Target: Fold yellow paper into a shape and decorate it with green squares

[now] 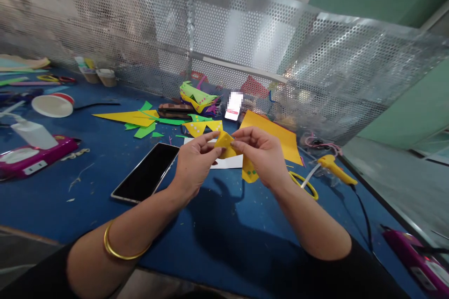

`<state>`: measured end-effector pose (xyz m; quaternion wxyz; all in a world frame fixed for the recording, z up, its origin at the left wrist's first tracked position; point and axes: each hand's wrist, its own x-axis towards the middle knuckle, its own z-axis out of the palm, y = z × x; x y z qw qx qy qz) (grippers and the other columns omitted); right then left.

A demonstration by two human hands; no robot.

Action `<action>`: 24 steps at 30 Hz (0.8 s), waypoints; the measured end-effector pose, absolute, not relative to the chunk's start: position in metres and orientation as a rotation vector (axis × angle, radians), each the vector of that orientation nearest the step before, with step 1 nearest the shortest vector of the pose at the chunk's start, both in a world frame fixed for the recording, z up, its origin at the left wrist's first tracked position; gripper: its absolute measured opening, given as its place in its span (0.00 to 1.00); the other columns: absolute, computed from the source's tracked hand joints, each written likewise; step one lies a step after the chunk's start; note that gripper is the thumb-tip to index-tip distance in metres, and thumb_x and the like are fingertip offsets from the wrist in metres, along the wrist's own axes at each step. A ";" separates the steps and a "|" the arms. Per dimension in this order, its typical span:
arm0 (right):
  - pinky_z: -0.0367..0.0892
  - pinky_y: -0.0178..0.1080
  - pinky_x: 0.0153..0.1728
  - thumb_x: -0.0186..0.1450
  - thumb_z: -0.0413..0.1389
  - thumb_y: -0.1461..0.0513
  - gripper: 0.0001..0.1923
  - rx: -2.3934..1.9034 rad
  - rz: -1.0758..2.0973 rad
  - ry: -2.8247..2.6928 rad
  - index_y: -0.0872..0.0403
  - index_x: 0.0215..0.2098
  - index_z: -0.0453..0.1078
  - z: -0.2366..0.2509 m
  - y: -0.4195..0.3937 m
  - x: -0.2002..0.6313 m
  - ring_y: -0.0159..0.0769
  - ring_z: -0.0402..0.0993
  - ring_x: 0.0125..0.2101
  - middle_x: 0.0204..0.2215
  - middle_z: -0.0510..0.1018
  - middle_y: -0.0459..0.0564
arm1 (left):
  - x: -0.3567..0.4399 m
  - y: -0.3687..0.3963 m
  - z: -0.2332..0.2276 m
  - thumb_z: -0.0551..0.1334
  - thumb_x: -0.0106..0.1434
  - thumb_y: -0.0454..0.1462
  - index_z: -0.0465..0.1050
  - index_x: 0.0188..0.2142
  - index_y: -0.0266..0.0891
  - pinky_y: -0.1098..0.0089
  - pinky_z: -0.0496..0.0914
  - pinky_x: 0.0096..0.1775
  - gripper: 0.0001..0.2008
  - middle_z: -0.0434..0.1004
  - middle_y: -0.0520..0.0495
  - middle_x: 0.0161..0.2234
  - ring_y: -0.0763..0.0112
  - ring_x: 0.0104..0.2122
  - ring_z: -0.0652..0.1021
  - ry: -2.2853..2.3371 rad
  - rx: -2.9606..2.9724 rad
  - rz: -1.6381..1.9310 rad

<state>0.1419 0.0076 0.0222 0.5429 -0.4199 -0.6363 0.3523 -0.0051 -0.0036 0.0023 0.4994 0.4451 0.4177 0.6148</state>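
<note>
Both hands are raised over the blue table (217, 238) and pinch one small folded piece of yellow paper (226, 145). My left hand (194, 161) grips its left side with thumb and fingers. On the right side, my right hand (263, 152) holds it; a dotted yellow flap (249, 174) hangs below that hand. A gold bangle sits on my left forearm. A black phone (147, 173) lies flat just left of my left hand.
Yellow sheet (277, 133), white paper (229, 162), yellow and green scraps (140, 119), folded paper pile (196, 96) lie behind. Yellow scissors (305, 182) and glue gun (333, 166) right. White bowl (52, 105), magenta box (35, 154), cups (105, 77) left. Perforated metal screen (245, 42) backs the table.
</note>
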 end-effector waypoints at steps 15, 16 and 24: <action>0.69 0.38 0.33 0.55 0.63 0.61 0.06 -1.024 0.795 -1.561 0.52 0.32 0.74 0.018 0.017 0.153 0.32 0.74 0.29 0.27 0.78 0.46 | -0.008 -0.004 0.006 0.73 0.47 0.37 0.70 0.28 0.38 0.74 0.69 0.27 0.14 0.78 0.53 0.24 0.69 0.26 0.81 0.943 1.101 1.377; 0.69 0.38 0.33 0.56 0.63 0.61 0.06 -1.023 0.785 -1.571 0.52 0.32 0.74 0.018 0.017 0.153 0.32 0.74 0.29 0.27 0.78 0.46 | -0.008 -0.004 0.005 0.73 0.47 0.37 0.72 0.28 0.37 0.74 0.69 0.28 0.12 0.79 0.52 0.25 0.69 0.27 0.81 0.947 1.107 1.365; 0.68 0.43 0.38 0.58 0.61 0.61 0.04 -1.122 0.506 -1.672 0.51 0.33 0.75 0.023 0.011 0.153 0.36 0.75 0.33 0.29 0.80 0.46 | -0.007 -0.003 0.005 0.71 0.47 0.33 0.82 0.29 0.36 0.74 0.71 0.30 0.06 0.82 0.49 0.25 0.72 0.26 0.81 1.020 1.053 1.363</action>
